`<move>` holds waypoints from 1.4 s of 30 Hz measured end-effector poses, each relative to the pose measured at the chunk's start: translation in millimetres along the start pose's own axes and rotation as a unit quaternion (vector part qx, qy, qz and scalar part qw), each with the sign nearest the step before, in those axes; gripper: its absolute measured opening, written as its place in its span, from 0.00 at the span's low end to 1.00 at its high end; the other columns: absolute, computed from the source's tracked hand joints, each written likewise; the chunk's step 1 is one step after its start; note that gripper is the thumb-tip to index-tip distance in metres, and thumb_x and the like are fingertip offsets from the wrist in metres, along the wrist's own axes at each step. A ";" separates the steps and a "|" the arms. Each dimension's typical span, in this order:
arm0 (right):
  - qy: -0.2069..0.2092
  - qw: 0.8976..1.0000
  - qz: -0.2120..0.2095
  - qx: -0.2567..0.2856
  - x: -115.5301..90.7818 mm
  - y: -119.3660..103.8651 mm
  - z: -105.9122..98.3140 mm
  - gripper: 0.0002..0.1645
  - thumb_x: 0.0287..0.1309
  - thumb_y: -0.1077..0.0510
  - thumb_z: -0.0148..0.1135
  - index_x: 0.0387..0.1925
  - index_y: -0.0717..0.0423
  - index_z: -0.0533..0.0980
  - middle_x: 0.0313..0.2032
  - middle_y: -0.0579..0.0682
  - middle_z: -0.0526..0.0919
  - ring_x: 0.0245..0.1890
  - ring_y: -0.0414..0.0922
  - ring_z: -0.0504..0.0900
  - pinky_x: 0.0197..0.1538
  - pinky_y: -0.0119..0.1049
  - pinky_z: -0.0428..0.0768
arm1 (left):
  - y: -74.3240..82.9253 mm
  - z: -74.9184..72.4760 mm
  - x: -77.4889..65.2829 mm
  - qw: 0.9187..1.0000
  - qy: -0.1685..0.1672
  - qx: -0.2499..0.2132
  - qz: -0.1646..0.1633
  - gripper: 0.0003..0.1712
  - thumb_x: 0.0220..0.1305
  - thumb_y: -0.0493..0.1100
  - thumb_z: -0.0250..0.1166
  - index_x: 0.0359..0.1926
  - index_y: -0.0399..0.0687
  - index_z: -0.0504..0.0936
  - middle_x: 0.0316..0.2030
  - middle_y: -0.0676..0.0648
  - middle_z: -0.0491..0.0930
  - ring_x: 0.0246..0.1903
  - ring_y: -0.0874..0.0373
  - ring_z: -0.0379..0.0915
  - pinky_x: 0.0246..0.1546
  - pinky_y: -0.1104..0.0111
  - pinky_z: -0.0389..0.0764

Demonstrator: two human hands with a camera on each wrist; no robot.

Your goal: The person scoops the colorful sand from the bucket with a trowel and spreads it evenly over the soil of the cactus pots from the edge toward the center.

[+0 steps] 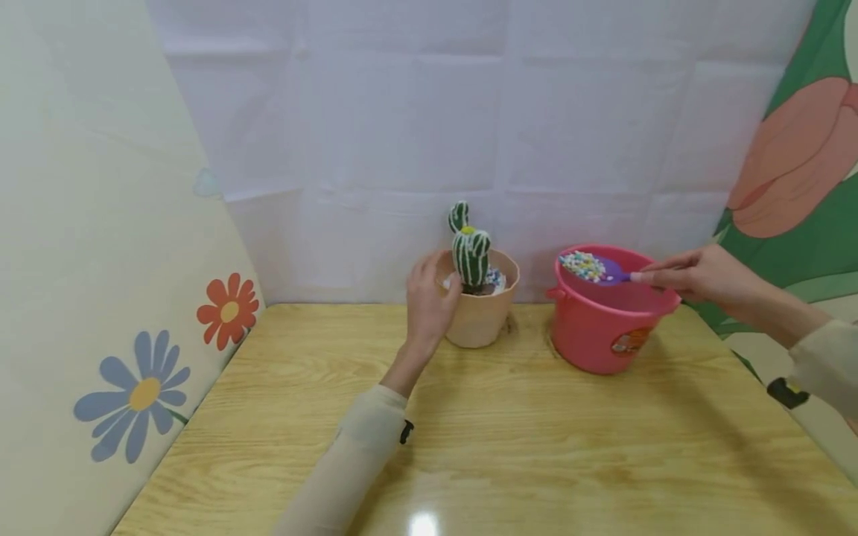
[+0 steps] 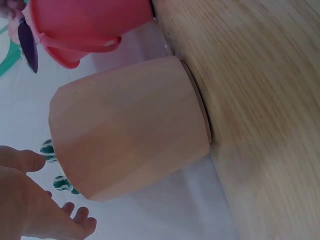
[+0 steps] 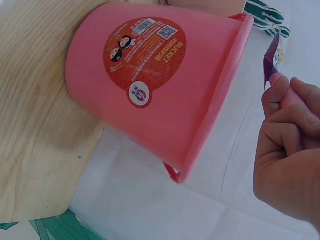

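Note:
My right hand [image 1: 717, 277] grips the pink handle of a small toy shovel [image 1: 613, 272] with a purple blade. A heap of multicoloured pellets [image 1: 583, 266] lies on the blade, over the open top of a pink bucket [image 1: 593, 339]. In the right wrist view the right hand's fingers [image 3: 281, 102] curl round the handle. My left hand [image 1: 429, 301] is at the left rim of a peach flowerpot [image 1: 479, 324], thumb and fingers spread in the left wrist view. A green knitted cactus with white stripes [image 1: 472, 257] stands in the pot, with pellets [image 1: 496, 281] beside it.
Pot and bucket stand side by side near the back of a wood-grain table [image 1: 469, 447]. A white cloth [image 1: 402, 134] hangs right behind them. Flower-patterned panels [image 1: 100, 223] flank the table. The bucket carries a red label [image 3: 145, 55].

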State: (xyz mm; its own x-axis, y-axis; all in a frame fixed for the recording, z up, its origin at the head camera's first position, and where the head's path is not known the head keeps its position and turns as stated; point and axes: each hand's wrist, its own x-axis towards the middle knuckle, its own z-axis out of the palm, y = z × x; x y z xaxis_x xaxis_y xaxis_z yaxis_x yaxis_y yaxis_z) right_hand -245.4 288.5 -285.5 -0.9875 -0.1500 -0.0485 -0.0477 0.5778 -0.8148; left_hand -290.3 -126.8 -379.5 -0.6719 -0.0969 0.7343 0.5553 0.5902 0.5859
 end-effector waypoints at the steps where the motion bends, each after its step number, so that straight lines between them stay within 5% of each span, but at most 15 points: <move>1: -0.004 1.000 -0.001 0.004 0.8 -0.9 0.8 0.38 0.61 0.39 0.71 0.63 0.61 0.78 0.43 0.54 0.89 0.39 0.48 0.86 0.43 0.39 0.85 | -1.9 0.0 -0.2 1.000 -0.006 0.001 -0.012 0.27 0.64 0.38 0.67 0.63 0.36 0.77 0.61 0.35 0.75 0.61 0.41 0.68 0.64 0.51 0.69; 10: -0.009 1.000 -0.001 0.008 9.2 -8.9 12.0 0.37 0.60 0.38 0.71 0.62 0.59 0.80 0.41 0.54 0.88 0.35 0.44 0.83 0.41 0.42 0.84 | -13.7 -0.7 -1.8 0.988 -0.076 -0.047 -0.129 0.39 0.67 0.47 0.65 0.74 0.38 0.64 0.70 0.37 0.66 0.69 0.43 0.59 0.70 0.53 0.62; 16: 0.004 1.000 0.006 -0.008 19.0 -16.7 20.9 0.42 0.55 0.34 0.73 0.62 0.59 0.79 0.29 0.53 0.85 0.28 0.45 0.78 0.34 0.41 0.80 | -18.2 1.7 -2.9 0.951 -0.099 -0.141 -0.255 0.44 0.67 0.50 0.64 0.79 0.47 0.57 0.73 0.40 0.62 0.69 0.41 0.61 0.67 0.53 0.68; 22: 0.010 1.000 0.015 0.008 29.2 -24.0 28.4 0.45 0.51 0.34 0.76 0.62 0.58 0.79 0.25 0.51 0.84 0.19 0.43 0.76 0.24 0.37 0.79 | -19.3 2.6 -2.9 0.918 -0.102 -0.209 -0.320 0.44 0.67 0.49 0.64 0.80 0.52 0.56 0.74 0.41 0.61 0.69 0.41 0.61 0.61 0.52 0.75; 28: 0.014 1.000 0.012 0.010 38.8 -31.3 38.3 0.40 0.49 0.35 0.77 0.58 0.54 0.83 0.23 0.50 0.82 0.15 0.41 0.70 0.20 0.36 0.76 | -18.2 2.3 -4.4 0.897 -0.096 -0.258 -0.345 0.44 0.66 0.49 0.64 0.80 0.54 0.57 0.74 0.42 0.61 0.65 0.42 0.66 0.47 0.43 0.82; 34: 0.006 1.000 0.003 -0.002 47.2 -38.8 46.7 0.38 0.50 0.35 0.77 0.59 0.50 0.83 0.15 0.42 0.65 0.15 0.40 0.63 0.19 0.35 0.70 | -17.3 4.6 -5.1 0.894 -0.090 -0.269 -0.346 0.43 0.66 0.47 0.63 0.79 0.52 0.58 0.74 0.41 0.62 0.64 0.41 0.68 0.46 0.42 0.82; 42: 0.005 1.000 -0.005 -0.017 63.3 -47.9 59.7 0.32 0.51 0.37 0.77 0.55 0.47 0.85 0.21 0.45 0.77 0.16 0.37 0.64 0.18 0.31 0.67 | -15.6 3.4 -6.0 0.893 -0.083 -0.275 -0.347 0.43 0.65 0.46 0.63 0.79 0.52 0.59 0.73 0.40 0.62 0.63 0.38 0.68 0.46 0.40 0.80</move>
State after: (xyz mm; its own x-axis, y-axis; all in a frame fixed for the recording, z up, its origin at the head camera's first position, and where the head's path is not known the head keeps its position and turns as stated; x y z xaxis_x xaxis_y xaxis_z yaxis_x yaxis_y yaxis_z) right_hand -296.7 203.4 -284.0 -0.9883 -0.1483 -0.0346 -0.0627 0.6036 -0.7948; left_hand -296.6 -132.7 -394.3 -0.9857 -0.1395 0.0941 0.1022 -0.0525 0.9934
